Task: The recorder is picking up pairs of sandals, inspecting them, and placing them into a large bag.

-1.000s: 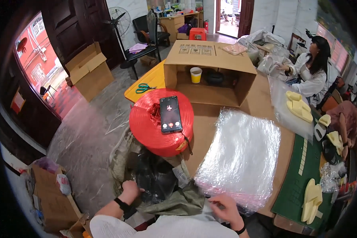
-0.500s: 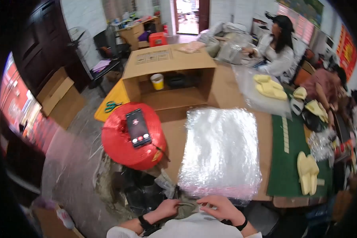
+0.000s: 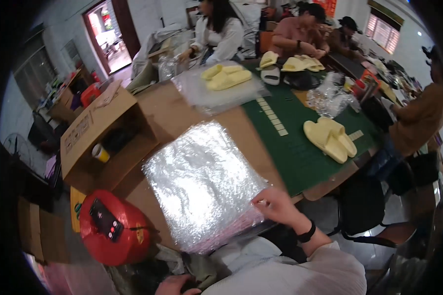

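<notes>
Bubble-wrap sheets (image 3: 204,184), stacked shiny and clear on the brown cardboard-covered table (image 3: 172,105), are touched at their near right corner by the right hand (image 3: 275,205), whose fingers are curled narrow on the stack's edge; whether a single sheet is pinched cannot be told. The left hand (image 3: 174,284) is seen low at the frame's bottom edge beside grey-green cloth, and its grip cannot be told. For the step to go well, it is judged that one top sheet should be separated at the corner and peeled slowly, so that the slippery layers beneath are not dragged off the table edge.

To the left, a red round roll (image 3: 114,235) is seen with a black phone (image 3: 105,225) lying on top. Farther off, an open cardboard box (image 3: 103,140) holding a yellow cup (image 3: 100,153) stands at the stack's far left. On the green mat (image 3: 300,132) a pair of yellow slippers (image 3: 330,138) lies well apart from the stack, and more slippers (image 3: 226,77) rest on plastic farther away, where other people are seated at work.

Against half a second ago, both hands were held together below the stack; the right hand has since been brought up to the stack's corner, and the view has swung right, so that the stack appears tilted and the roll sits lower left.
</notes>
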A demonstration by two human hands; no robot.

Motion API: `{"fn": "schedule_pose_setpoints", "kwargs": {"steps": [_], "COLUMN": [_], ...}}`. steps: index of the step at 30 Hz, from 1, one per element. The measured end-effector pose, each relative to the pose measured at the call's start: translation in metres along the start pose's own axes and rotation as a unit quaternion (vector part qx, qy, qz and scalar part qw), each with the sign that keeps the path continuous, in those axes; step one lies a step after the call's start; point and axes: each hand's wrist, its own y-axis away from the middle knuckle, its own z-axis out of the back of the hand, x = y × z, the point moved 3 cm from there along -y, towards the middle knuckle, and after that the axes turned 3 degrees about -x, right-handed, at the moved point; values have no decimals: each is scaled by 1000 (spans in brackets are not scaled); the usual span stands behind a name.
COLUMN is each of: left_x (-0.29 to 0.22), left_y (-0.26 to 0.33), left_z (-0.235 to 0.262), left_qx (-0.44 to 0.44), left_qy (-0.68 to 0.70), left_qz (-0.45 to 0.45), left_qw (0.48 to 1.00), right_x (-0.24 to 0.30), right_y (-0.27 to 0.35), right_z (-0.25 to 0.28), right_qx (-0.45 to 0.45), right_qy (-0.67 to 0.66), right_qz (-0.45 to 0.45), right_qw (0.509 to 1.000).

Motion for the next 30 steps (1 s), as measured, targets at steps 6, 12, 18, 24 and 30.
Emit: {"fn": "schedule_pose_setpoints", "kwargs": {"steps": [6,12,18,24,30], "left_x": [-35,-9,25,30,34], "left_y": [-79,-176,-195,-200,-193], "left_z": [18,-36,-63,-67,-67], "left_qx": [-231,-209,-225,-225,-235], "left_qy": [-52,-172,-139,-126,-115], "left_qz": [-179,-168,-124,-129,-121], "left_qw": [955,948,956,957,958], "right_x": [-92,-230,-258,-232,-180], "right_y": [5,32,-21,-61,-36], "right_z": [149,285,301,237,155], "right_qx": [-276,-325,-240,-188,-79], "right_qy": [329,491,346,391,268], "right_qz": [-52,-321,-379,-272,-204], "right_qw": [901,742,824,859,938]}}
